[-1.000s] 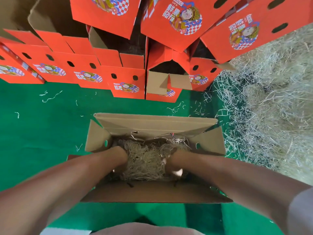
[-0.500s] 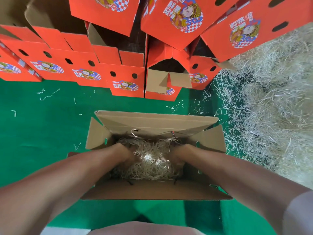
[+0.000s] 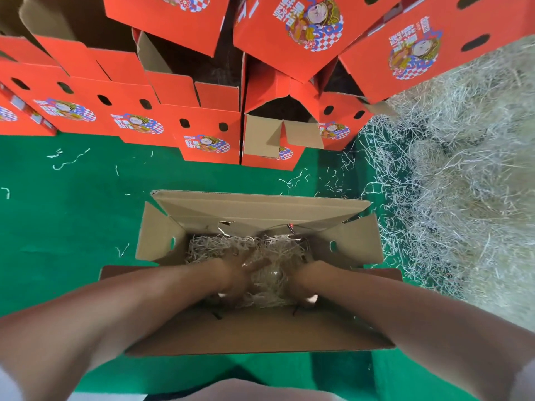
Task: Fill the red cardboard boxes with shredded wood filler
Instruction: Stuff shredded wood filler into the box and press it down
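Open box [image 3: 260,331] dead centre on green floor [image 3: 72,241]. All four flaps are splayed out, brown inner side showing. Long flaps at 12 and 6. Short flaps at 9 and 3, each with a small cut-out.

Contents: filler [image 3: 260,247], pale shredded strands. It covers the bottom wherever the bottom shows. Level is well below the rim.

Both forearms come in from 6, over the near flap. Left hand [image 3: 231,277] is sunk in the filler on the 8 o'clock side of the box interior. Right hand [image 3: 302,280] is sunk in it on the 4 o'clock side, with a patch of filler between them. Hands are blurred and partly buried. Cannot tell if the fingers are spread or together, or whether they clutch strands or just press on them.

12 o'clock: red boxes [image 3: 202,131] in a row on the floor, with more stacked tilted on top. Each has a cartoon print with blue-white checks and oval holes. Two in the row are open on top:
- At 11–12, flaps up, inside dark, contents unreadable.
- At 12, brown flaps hanging over its front, inside also dark.

3 o'clock: big filler pile [image 3: 463,175] on the floor, with its fringe just beside the open box's right flap. Loose strands [image 3: 68,160] lie scattered on the floor at 10 and 1.
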